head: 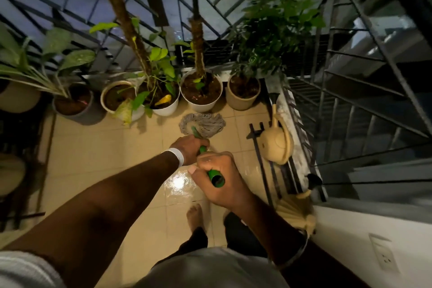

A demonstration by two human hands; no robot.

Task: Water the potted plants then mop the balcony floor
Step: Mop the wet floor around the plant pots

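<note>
A string mop has its grey head (203, 123) spread on the beige tiled floor (98, 147), just in front of the pots. Its green handle (213, 175) rises toward me. My left hand (189, 149), with a white wristband, grips the handle low down. My right hand (216, 176) grips the top end of it. Several potted plants line the railing: a white pot with a moss pole (201, 91), a beige pot with a leafy bush (243, 94), a white pot with a vine (167, 100) and a grey pot (74, 105). A beige watering can (277, 141) sits at the right.
A black metal grille (163, 7) closes the balcony behind the pots and along the right side. A black stand (259, 147) leans by the watering can. A wet patch (178, 182) shines on the tiles under my hands. My bare foot (195, 216) stands below it. A white wall with a socket (383, 257) is at lower right.
</note>
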